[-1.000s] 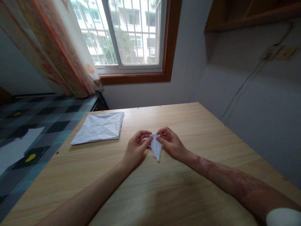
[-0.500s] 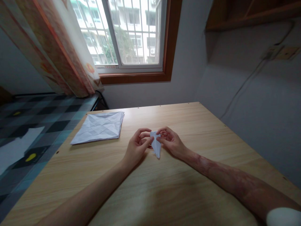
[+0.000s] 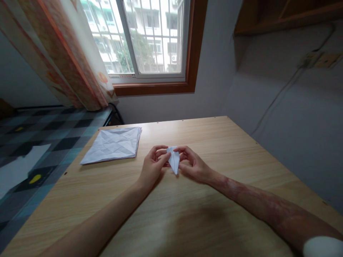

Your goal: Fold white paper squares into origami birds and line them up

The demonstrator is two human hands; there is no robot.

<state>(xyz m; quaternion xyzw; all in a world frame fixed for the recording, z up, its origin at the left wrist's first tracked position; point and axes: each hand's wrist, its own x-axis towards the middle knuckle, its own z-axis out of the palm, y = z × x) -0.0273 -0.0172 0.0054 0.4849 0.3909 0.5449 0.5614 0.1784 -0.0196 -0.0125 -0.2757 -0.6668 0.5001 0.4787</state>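
Observation:
A small white folded paper piece [image 3: 174, 160], pointed at its near end, is held just above the wooden table [image 3: 187, 214] near its middle. My left hand [image 3: 152, 166] pinches its left upper edge with thumb and fingers curled. My right hand [image 3: 193, 164] grips its right upper edge, fingers bent round it. Both hands meet over the paper, wrists resting low by the tabletop.
A stack of creased white paper sheets [image 3: 114, 144] lies on the table's far left. Left of the table is a bed with a checked cover [image 3: 32, 142]. A curtain [image 3: 61, 53] and a barred window [image 3: 144, 35] stand behind; a grey wall runs along the right.
Both hands have shifted the folded paper slightly away and to the left, and its pointed tip now looks shorter and more upright.

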